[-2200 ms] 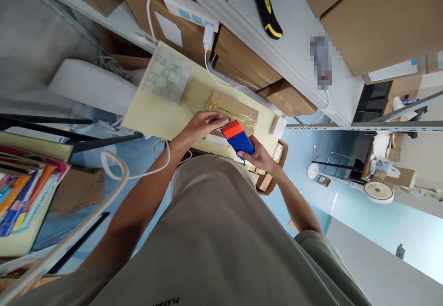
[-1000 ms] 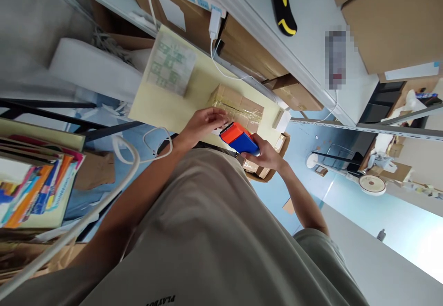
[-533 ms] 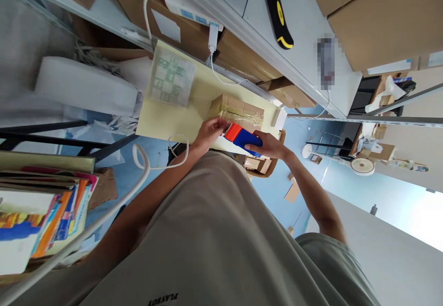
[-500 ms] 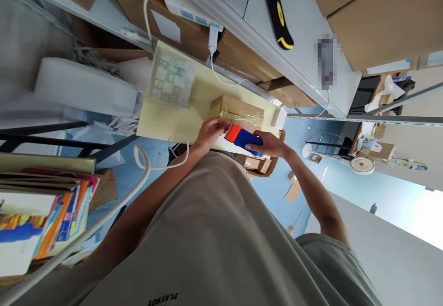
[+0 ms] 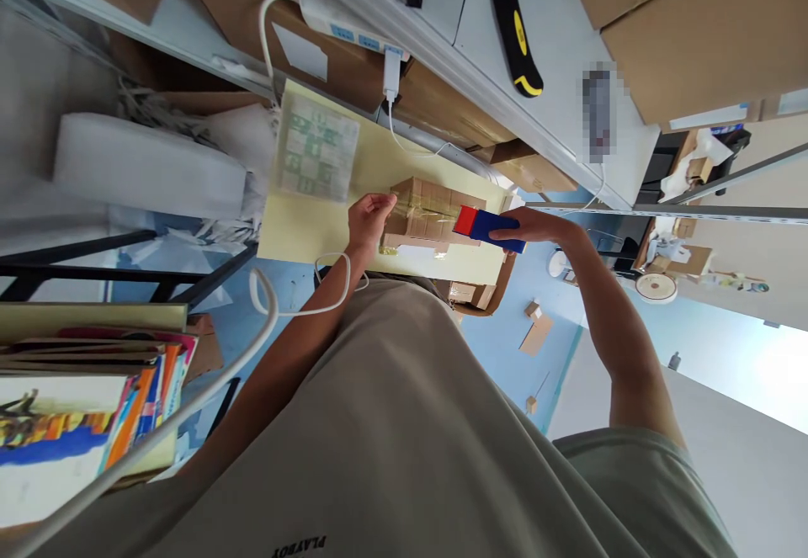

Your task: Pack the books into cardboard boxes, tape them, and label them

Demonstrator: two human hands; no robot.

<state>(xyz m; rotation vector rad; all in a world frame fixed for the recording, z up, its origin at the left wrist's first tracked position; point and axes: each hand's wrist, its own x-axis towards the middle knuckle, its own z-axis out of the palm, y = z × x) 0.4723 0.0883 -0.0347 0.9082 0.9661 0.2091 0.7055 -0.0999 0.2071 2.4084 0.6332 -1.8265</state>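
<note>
A taped cardboard box [image 5: 429, 207] lies on a pale yellow table [image 5: 316, 230]. My left hand [image 5: 369, 215] pinches the box's left end, where clear tape runs across it. My right hand [image 5: 534, 225] is wrapped round a blue tape dispenser with a red end [image 5: 485, 225], held over the right part of the box. A strip of tape seems to run from the dispenser across the box top.
A sheet of green-printed labels [image 5: 314, 147] lies on the table's far left. A white charger cable [image 5: 404, 141] hangs from a power strip [image 5: 344, 19]. Cardboard boxes [image 5: 454, 112] fill the shelves behind. Yellow-black tools [image 5: 514, 23] lie on the shelf top. Books [image 5: 76, 406] are stacked at left.
My right hand has carried the dispenser to the right, away from my left hand, along the box. My left hand shifted to the box's left end.
</note>
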